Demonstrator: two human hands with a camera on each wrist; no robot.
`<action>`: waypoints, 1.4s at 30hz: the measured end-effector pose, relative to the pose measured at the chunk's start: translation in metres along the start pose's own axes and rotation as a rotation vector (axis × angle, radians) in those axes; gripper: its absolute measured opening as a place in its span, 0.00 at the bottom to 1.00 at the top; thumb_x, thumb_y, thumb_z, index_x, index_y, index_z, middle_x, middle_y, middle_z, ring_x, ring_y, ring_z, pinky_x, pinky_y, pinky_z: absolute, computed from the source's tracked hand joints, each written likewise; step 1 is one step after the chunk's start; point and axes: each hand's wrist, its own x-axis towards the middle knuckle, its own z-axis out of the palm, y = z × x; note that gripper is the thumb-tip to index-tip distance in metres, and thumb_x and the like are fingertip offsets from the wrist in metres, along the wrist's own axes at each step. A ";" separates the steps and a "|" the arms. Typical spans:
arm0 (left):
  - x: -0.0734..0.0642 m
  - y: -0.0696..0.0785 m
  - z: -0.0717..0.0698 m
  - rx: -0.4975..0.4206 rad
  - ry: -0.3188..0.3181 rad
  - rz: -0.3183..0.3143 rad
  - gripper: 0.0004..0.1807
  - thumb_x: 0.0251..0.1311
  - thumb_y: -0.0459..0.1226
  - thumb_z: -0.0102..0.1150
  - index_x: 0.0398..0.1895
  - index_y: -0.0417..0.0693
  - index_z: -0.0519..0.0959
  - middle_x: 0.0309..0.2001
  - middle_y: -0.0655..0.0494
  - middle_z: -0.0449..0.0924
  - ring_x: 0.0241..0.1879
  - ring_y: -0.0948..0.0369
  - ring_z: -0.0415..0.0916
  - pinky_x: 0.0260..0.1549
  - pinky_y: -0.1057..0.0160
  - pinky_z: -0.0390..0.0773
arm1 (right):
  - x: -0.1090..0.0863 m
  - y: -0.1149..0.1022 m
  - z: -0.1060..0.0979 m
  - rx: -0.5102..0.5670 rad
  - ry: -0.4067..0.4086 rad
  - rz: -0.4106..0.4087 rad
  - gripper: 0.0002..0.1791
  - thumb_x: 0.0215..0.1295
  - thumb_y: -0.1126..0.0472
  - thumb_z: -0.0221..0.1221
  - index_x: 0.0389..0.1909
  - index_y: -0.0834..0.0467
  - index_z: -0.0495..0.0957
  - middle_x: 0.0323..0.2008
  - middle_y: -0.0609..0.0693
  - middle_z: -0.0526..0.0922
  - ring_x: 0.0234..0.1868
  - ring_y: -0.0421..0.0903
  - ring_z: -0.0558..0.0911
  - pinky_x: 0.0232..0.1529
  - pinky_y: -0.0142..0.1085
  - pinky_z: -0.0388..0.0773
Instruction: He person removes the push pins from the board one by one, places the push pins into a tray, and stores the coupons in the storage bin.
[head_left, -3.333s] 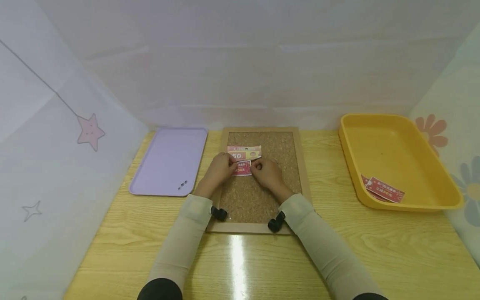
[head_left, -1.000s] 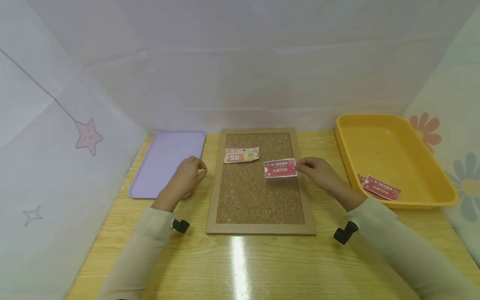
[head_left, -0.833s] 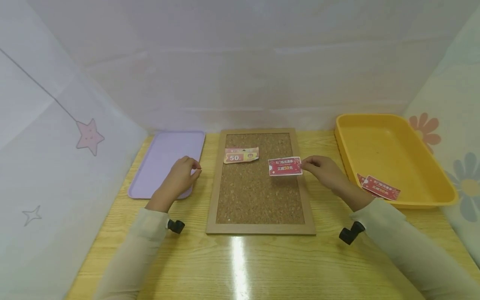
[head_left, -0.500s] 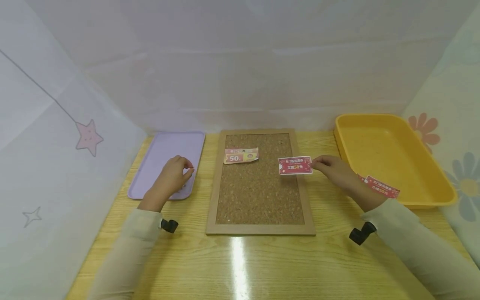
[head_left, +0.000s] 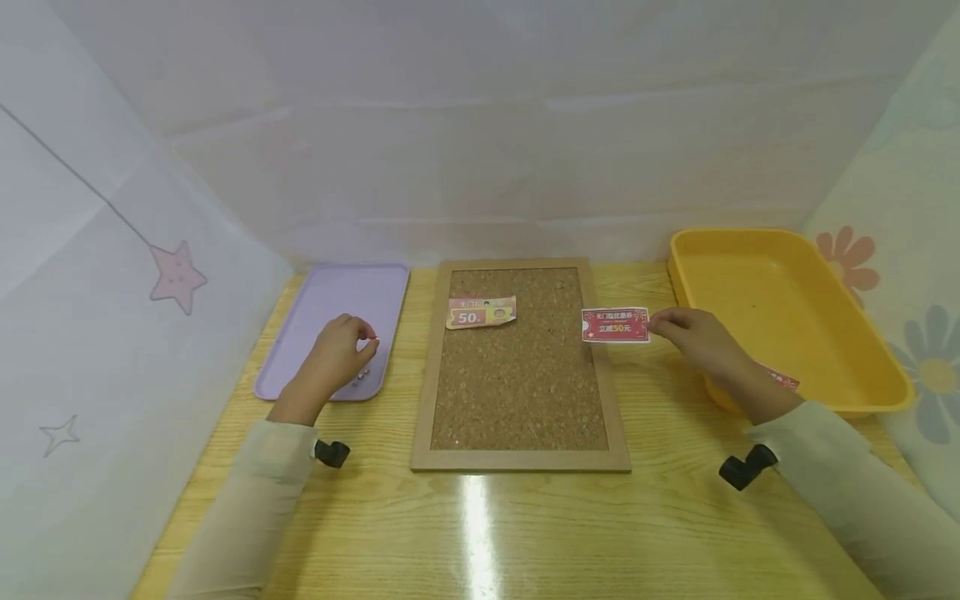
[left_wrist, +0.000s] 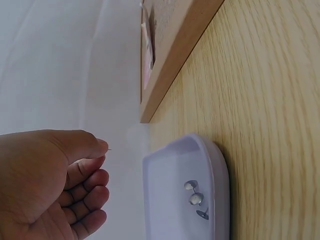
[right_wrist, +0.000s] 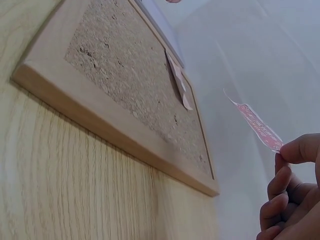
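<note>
My right hand (head_left: 701, 343) pinches a red coupon (head_left: 615, 326) by its right end, holding it up past the corkboard's right side. The corkboard (head_left: 525, 375), wood-framed, lies between my hands. Pinned near its upper left is a pink-and-yellow coupon (head_left: 481, 312), curled away from the cork in the right wrist view. Over the lilac tray (head_left: 367, 292) is my left hand (head_left: 330, 357), thumb and forefinger pinching a thumbtack whose fine point (left_wrist: 110, 149) pokes out; its head is hidden by the fingers. Three silver thumbtacks (left_wrist: 196, 198) lie in the tray's near corner.
To the right stands a yellow bin (head_left: 787, 283) with red coupons (head_left: 782, 378) in its near left corner, partly covered by my right forearm. White cloth walls (head_left: 480, 150) close off the back and sides of the wooden table (head_left: 375, 517).
Both hands were at the red coupon on the board. The right has since lifted it and carried it rightward; the left has drawn back leftward over the tray with a thumbtack.
</note>
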 end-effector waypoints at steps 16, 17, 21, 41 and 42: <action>-0.006 -0.017 0.004 -0.022 0.047 -0.024 0.11 0.64 0.37 0.55 0.39 0.35 0.77 0.40 0.38 0.75 0.42 0.45 0.72 0.46 0.46 0.70 | -0.011 0.026 -0.035 0.053 0.057 0.053 0.35 0.74 0.38 0.40 0.60 0.66 0.68 0.63 0.65 0.66 0.64 0.64 0.62 0.62 0.63 0.58; -0.007 -0.017 0.004 -0.023 0.049 -0.025 0.11 0.64 0.37 0.55 0.39 0.35 0.77 0.40 0.38 0.75 0.42 0.45 0.72 0.46 0.46 0.71 | -0.012 0.027 -0.037 0.054 0.055 0.057 0.35 0.74 0.38 0.40 0.60 0.66 0.67 0.64 0.65 0.65 0.64 0.64 0.61 0.62 0.63 0.57; -0.007 -0.020 0.004 -0.032 0.040 -0.042 0.11 0.64 0.37 0.54 0.39 0.34 0.76 0.40 0.38 0.74 0.42 0.45 0.71 0.45 0.46 0.71 | -0.013 0.033 -0.044 0.061 0.054 0.085 0.37 0.74 0.37 0.39 0.63 0.66 0.65 0.65 0.66 0.63 0.63 0.65 0.61 0.60 0.64 0.58; -0.009 -0.026 0.005 -0.026 -0.016 -0.111 0.13 0.64 0.39 0.50 0.40 0.35 0.73 0.39 0.41 0.71 0.39 0.46 0.69 0.42 0.47 0.70 | -0.026 0.063 -0.071 0.095 0.184 0.144 0.32 0.75 0.43 0.37 0.57 0.70 0.63 0.58 0.67 0.62 0.55 0.63 0.61 0.53 0.62 0.61; -0.009 -0.026 0.005 -0.023 -0.017 -0.112 0.13 0.64 0.39 0.49 0.40 0.35 0.73 0.39 0.41 0.71 0.39 0.46 0.69 0.42 0.47 0.70 | -0.027 0.065 -0.073 0.092 0.191 0.147 0.31 0.75 0.43 0.38 0.56 0.70 0.63 0.57 0.67 0.62 0.54 0.63 0.61 0.53 0.61 0.61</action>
